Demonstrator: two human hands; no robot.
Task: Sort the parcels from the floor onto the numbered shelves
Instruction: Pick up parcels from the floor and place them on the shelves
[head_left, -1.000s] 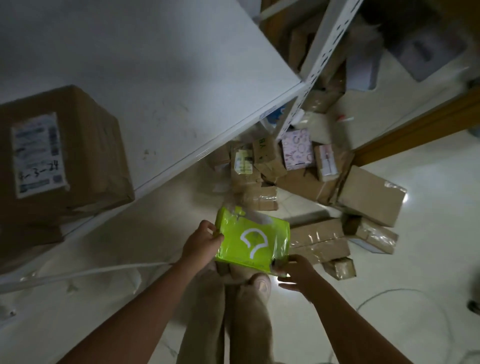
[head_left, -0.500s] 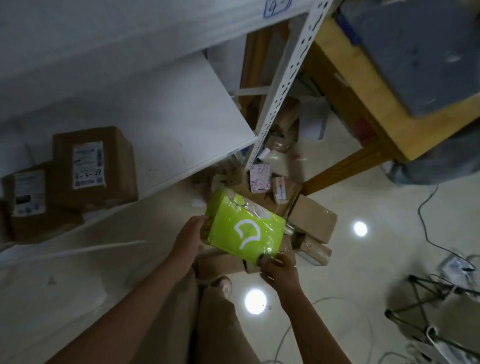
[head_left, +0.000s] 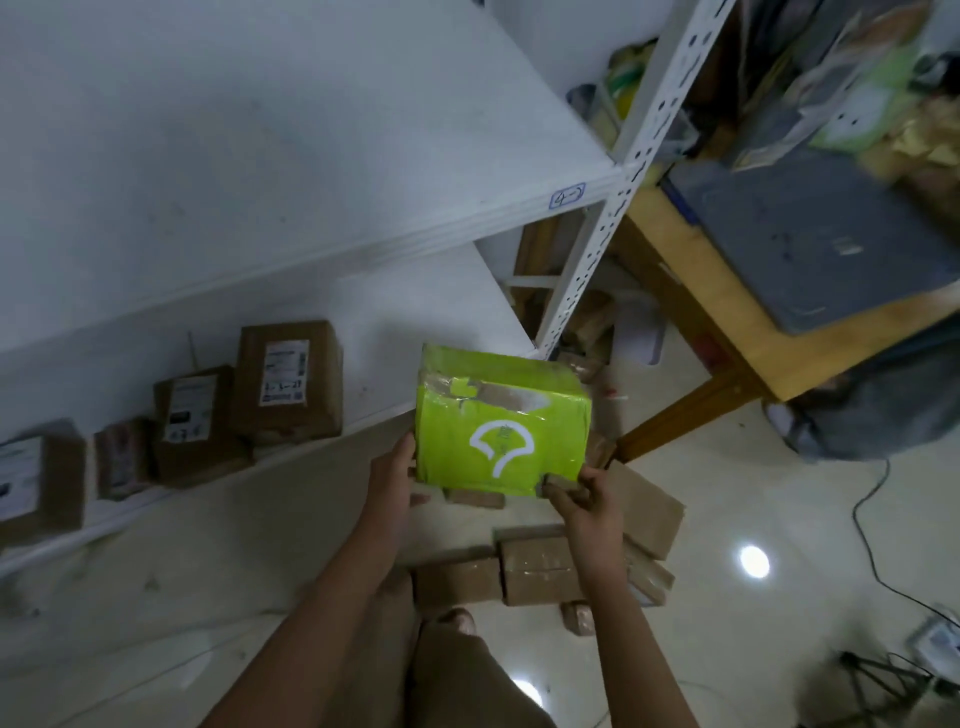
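- Green parcel (head_left: 501, 431) is off the floor, held in the air just near of the lower shelf (head_left: 426, 306) edge and below the upper shelf (head_left: 260, 156).
- Left hand (head_left: 392, 475) grips its left side, thumb up the face. The other fingers go underneath, mostly hidden.
- Right hand (head_left: 584, 493) has its fingers curled, pinching the near-right corner only.
- Slip risk: the wrap looks glossy and taped, and the right hold is a corner pinch. If the box tips right, it probably drops onto the brown floor parcels (head_left: 535, 569).
- Mis-sort risk: no address label shows on the face in view. Upper shelf's handwritten tag (head_left: 568, 195) reads "4-" something, second digit unclear. Guessing either one puts it on the wrong shelf.
- Clip risk: the white upright (head_left: 613, 218) stands just far-right of the parcel, so a push in at that angle could catch the corner.
- Lower shelf already carries labelled boxes (head_left: 288, 379) at left, so sliding in leftward could shove them.
- Footing: floor parcels sit right by the feet and a cable (head_left: 865, 519) lies to the right, so a step without looking could trip.
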